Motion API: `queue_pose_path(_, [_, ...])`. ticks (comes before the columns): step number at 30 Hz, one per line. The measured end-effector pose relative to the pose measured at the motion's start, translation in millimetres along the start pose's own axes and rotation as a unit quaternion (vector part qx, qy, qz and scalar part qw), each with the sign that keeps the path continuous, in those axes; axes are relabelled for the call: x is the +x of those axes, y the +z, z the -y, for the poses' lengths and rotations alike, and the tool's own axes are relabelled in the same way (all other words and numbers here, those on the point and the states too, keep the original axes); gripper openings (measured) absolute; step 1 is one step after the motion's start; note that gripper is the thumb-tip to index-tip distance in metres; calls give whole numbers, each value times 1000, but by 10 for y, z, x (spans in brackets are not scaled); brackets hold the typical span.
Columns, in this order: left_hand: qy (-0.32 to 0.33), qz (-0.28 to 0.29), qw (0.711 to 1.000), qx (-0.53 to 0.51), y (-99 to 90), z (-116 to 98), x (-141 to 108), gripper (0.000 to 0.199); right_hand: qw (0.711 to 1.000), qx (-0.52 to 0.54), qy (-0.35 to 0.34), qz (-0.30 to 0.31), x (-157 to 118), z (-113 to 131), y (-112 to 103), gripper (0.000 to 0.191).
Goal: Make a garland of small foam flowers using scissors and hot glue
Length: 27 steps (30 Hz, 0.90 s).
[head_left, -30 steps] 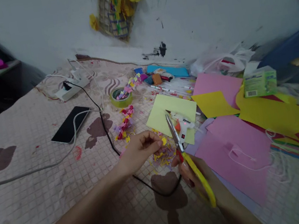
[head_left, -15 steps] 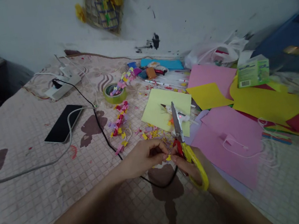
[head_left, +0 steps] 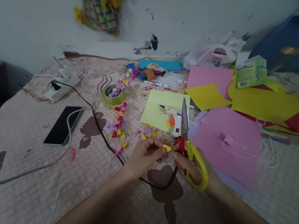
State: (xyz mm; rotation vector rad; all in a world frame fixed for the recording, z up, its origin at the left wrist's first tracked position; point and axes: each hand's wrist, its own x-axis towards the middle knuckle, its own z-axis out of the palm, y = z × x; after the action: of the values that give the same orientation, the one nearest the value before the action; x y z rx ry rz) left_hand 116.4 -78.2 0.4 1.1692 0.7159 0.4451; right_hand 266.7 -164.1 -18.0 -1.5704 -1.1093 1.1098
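My left hand point(head_left: 147, 154) pinches a small yellow paper piece point(head_left: 167, 148) between thumb and fingertips. Close beside it, my right hand point(head_left: 190, 164) holds scissors point(head_left: 195, 157) with yellow and red handles, their blades pointing up and away from me. The right fingertips come near the yellow piece; whether they touch it I cannot tell. Beyond my hands, a white glue gun point(head_left: 176, 121) with a small red light lies on a pale yellow-green sheet point(head_left: 153, 107). Small paper scraps point(head_left: 155, 132) are scattered just past my left hand.
Strings of small paper flowers point(head_left: 118, 122) lie left of the scraps, near a tape roll point(head_left: 113, 98). A black cable point(head_left: 101, 131) runs beneath my hands. Further left are a tablet point(head_left: 62, 125) and a power strip point(head_left: 62, 88). Pink sheets point(head_left: 228, 141) and a green box point(head_left: 251, 72) are right.
The yellow piece has been raised slightly and turned, showing more of its surface. The scissors have tilted a little to the right, uncovering more of the glue gun.
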Motion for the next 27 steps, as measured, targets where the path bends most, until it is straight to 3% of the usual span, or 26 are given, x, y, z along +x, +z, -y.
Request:
queue_pose_path(6, [48,-75,995,-39,-229,-143,25,23,995,-62,-10,73,-89,190,-54,27])
queue_pose_path(12, [77,-87,991,-62,-352,-267,12,21,985,-117,17,124,-110,407,-83,25])
queue_pose_path(21, [90,-77,991,-63,-377,-291,-9,24,979,-162,18,124,-125,152,-114,25])
queue_pose_path(27, [94,-75,991,-55,-377,-301,-10,25,981,-160,1,111,-137,172,-120,26])
